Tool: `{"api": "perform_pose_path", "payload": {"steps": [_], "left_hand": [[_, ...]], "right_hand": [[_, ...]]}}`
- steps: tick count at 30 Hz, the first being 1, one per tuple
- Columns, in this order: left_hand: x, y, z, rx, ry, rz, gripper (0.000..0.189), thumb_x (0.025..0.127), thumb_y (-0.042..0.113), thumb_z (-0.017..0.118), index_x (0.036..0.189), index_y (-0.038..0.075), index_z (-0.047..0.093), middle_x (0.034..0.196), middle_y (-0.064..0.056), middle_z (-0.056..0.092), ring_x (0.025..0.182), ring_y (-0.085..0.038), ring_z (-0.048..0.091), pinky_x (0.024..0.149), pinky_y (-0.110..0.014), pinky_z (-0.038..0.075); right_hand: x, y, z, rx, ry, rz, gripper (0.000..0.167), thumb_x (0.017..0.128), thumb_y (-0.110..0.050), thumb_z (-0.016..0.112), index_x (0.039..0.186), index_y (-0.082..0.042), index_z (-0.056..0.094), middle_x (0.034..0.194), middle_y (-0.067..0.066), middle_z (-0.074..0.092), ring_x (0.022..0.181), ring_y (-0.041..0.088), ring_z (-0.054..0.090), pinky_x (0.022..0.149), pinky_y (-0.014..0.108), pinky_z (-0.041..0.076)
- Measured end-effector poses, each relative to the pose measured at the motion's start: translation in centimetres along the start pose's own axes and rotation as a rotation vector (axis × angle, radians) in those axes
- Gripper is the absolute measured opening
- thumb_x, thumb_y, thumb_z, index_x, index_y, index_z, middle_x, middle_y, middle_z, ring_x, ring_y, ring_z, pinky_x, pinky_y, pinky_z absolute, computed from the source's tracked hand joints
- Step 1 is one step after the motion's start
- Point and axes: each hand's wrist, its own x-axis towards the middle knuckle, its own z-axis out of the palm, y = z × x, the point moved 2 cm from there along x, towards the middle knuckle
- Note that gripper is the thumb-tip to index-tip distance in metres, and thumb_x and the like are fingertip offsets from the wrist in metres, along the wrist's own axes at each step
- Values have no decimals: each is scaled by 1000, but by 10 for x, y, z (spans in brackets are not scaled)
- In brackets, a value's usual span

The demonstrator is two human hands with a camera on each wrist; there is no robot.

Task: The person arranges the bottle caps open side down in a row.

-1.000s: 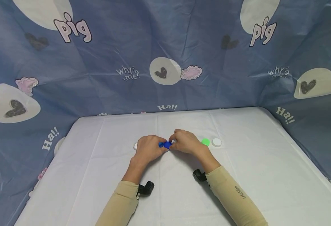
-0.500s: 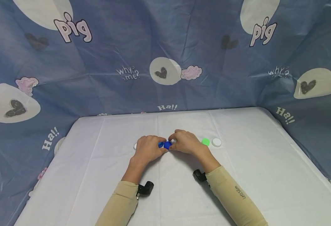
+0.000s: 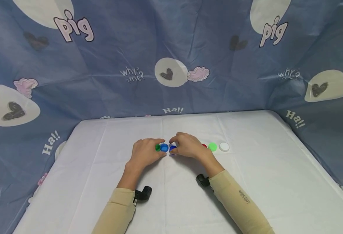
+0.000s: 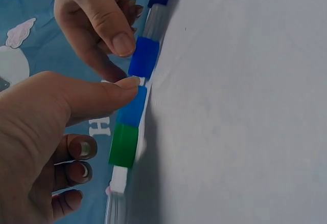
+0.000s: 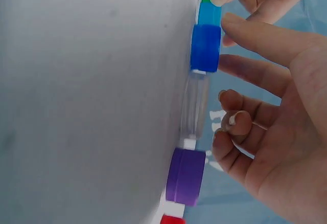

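Observation:
Bottle caps stand in a row on the white cloth. My left hand has its thumb and forefinger apart on either side of the light blue cap. A dark green cap shows beside it, nearer the palm. In the left wrist view, the thumb lies straight over the light blue cap. My right hand is around the dark blue cap, with its thumb and forefinger spread. In the right wrist view, those fingertips lie close beside the dark blue cap; contact is unclear.
Right of the right hand the row continues with a red cap, a light green cap and a white cap. A purple cap and a clear piece appear in the right wrist view. A blue printed cloth hangs behind.
My left hand has shifted left, uncovering the light blue and dark green caps. The right hand has moved slightly left, covering more of the dark blue cap and uncovering the red one.

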Motion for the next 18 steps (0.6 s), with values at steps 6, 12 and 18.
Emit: {"api": "perform_pose_path", "payload": {"steps": [6, 12, 18], "left_hand": [[-3, -8, 0, -14, -7, -23, 45, 79, 47, 80, 121, 33, 72, 113, 3, 75, 92, -18, 69, 73, -37, 50], [-3, -7, 2, -30, 20, -5, 36, 80, 45, 80, 114, 32, 75, 107, 5, 77, 86, -16, 68, 69, -34, 48], [-2, -6, 4, -28, 23, 12, 31, 82, 45, 79, 109, 31, 77, 105, 5, 77, 86, -17, 69, 69, -35, 48]], "right_hand": [[6, -6, 2, 10, -7, 3, 40, 81, -37, 80, 118, -23, 73, 102, -1, 64, 85, 14, 56, 76, 34, 49], [9, -9, 6, 15, -38, 15, 38, 82, -34, 80, 116, -21, 75, 98, -3, 64, 86, 12, 56, 76, 31, 48], [10, -14, 8, 19, -32, 8, 35, 82, -33, 81, 114, -19, 76, 97, 0, 64, 84, 12, 57, 73, 30, 48]]}}
